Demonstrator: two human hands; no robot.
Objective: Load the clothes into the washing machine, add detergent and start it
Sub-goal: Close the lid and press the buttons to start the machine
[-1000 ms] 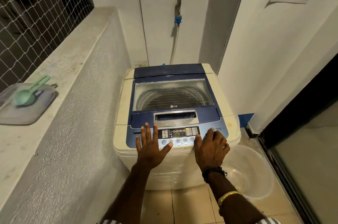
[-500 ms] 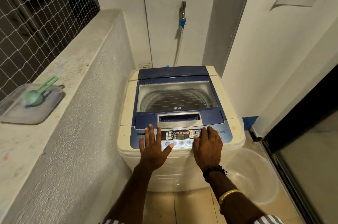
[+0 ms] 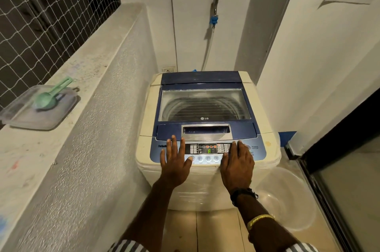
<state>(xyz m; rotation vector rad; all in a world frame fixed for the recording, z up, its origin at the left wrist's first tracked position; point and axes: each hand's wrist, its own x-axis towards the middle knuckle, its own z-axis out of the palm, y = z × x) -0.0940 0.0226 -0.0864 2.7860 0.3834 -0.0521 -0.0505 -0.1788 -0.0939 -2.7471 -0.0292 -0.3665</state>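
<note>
A cream and blue top-loading washing machine [image 3: 207, 79] stands ahead with its glass lid [image 3: 204, 105] closed; the drum shows dimly through it. Its control panel [image 3: 207, 150] is lit, with a green figure on the display. My left hand [image 3: 175, 162] lies flat on the left part of the panel, fingers spread, thumb by the leftmost round button. My right hand [image 3: 236, 165] rests on the right part of the panel, fingers straight over the buttons. A green detergent scoop [image 3: 51, 95] lies on a clear lidded box [image 3: 39, 108] on the left ledge.
A rough concrete ledge [image 3: 86, 79] runs along the left under a netted window. A clear plastic basin [image 3: 287, 198] sits on the tiled floor right of the machine. A tap with a hose [image 3: 213, 17] is on the back wall. A dark sliding door frame [image 3: 329, 169] is at right.
My right hand slid left from the power button onto the panel's right buttons. The display now shows a green figure. My left hand stayed flat on the panel.
</note>
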